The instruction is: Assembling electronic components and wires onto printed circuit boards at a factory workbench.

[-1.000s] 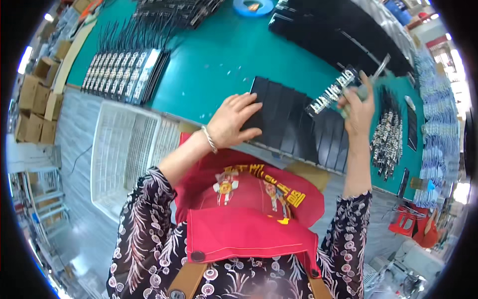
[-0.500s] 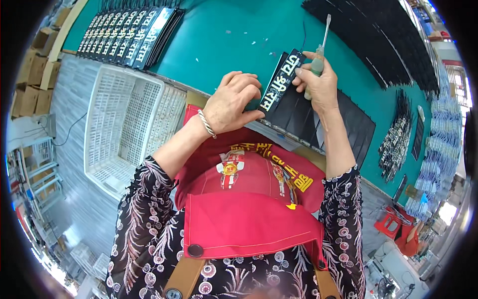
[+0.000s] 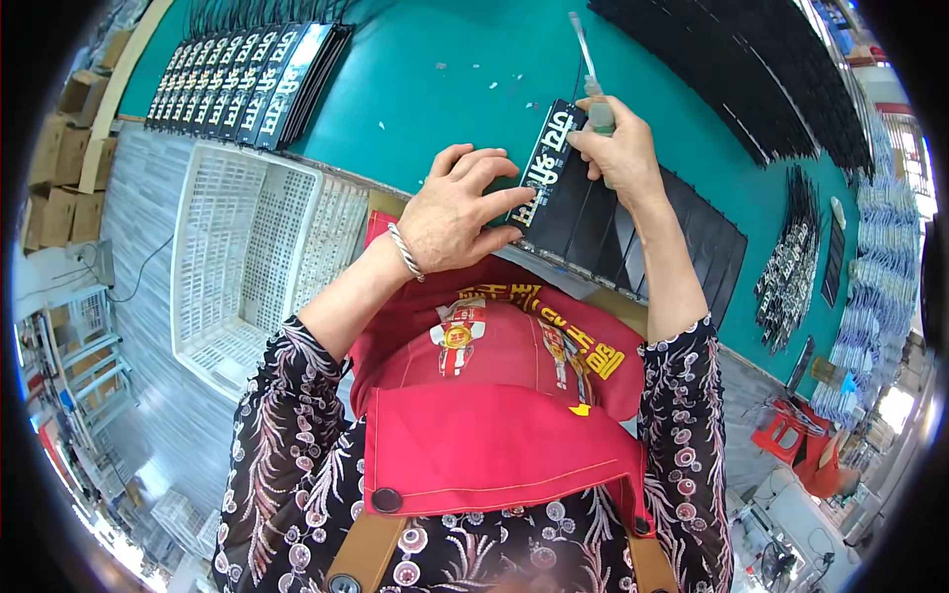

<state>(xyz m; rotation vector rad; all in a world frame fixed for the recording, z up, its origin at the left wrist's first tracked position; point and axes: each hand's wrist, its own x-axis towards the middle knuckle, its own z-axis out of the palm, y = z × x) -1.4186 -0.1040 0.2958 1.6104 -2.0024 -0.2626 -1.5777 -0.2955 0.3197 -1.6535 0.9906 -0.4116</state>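
Note:
A narrow black panel with raised pale lettering (image 3: 549, 153) lies at a slant over a row of plain black panels (image 3: 603, 222) on the table. My left hand (image 3: 455, 212) rests at its lower end, fingers apart, the index finger stretched onto the lettering and the thumb by the bottom edge. My right hand (image 3: 623, 148) is closed around a screwdriver (image 3: 599, 111) with a greenish see-through handle. Its shaft points away from me and is smeared by motion. The thumb of that hand is close to the panel's upper end; whether it touches cannot be told.
Several similar lettered panels (image 3: 262, 94) stand stacked at the far left of the green table (image 3: 425, 99). A white plastic basket (image 3: 213, 252) stands below. Dark strips (image 3: 732, 69) pile up at the far right, near a bundle of small lettered pieces (image 3: 788, 267).
The lettered panel has shifted slightly left and lies more in line with the panels beneath. My left index finger has stretched onto it. The screwdriver and right hand have moved left.

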